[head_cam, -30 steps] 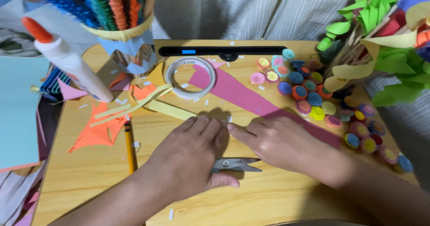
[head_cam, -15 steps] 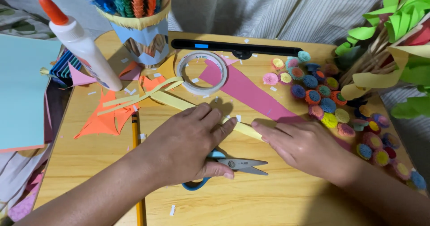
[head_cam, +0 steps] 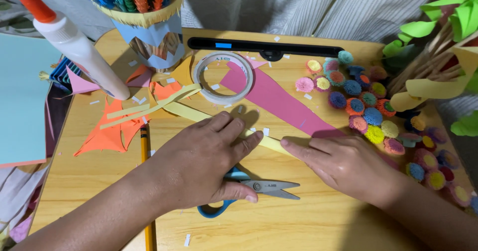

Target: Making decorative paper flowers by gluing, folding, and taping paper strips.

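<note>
Nearby, scissors (head_cam: 264,186), tape roll (head_cam: 222,76), pompoms (head_cam: 371,114)

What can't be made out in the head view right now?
- Scissors: handles mostly under the left hand.
- Yellow paper strip: its right end disappears under the right hand.
- Pencil: cut off by the bottom edge.
- Glue bottle: base hidden behind pink paper scraps.

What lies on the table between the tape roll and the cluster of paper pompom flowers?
In the head view, a pink paper strip runs diagonally between the tape roll and the pompom flowers, with tiny paper scraps around it.
</note>
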